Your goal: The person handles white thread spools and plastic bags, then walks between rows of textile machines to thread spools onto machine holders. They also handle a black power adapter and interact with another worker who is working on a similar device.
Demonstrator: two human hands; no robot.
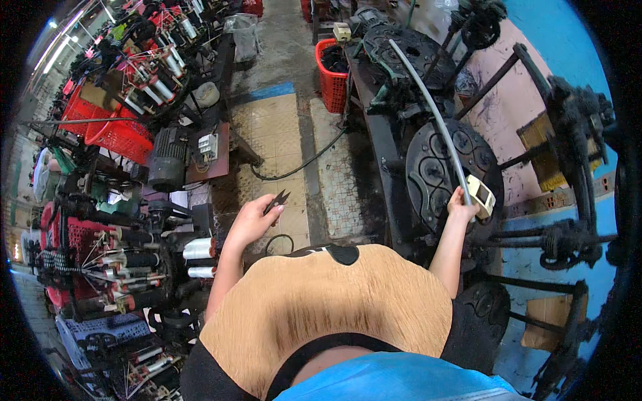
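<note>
My left hand is closed around a pair of small black thread snips, held over the aisle with the blades pointing up and away from me. On the right, my right hand has its fingers curled at the near end of a long grey pipe. Right beside those fingers is a cream box with a dark window, and the hand partly covers where box and pipe meet. Beneath the pipe lies a round, dark machine plate with curved tracks cut in it.
Machines with white thread bobbins line the left side, along with a motor and red baskets. A red basket with dark material stands ahead. A black cable crosses the tiled aisle. Another round plate lies farther along.
</note>
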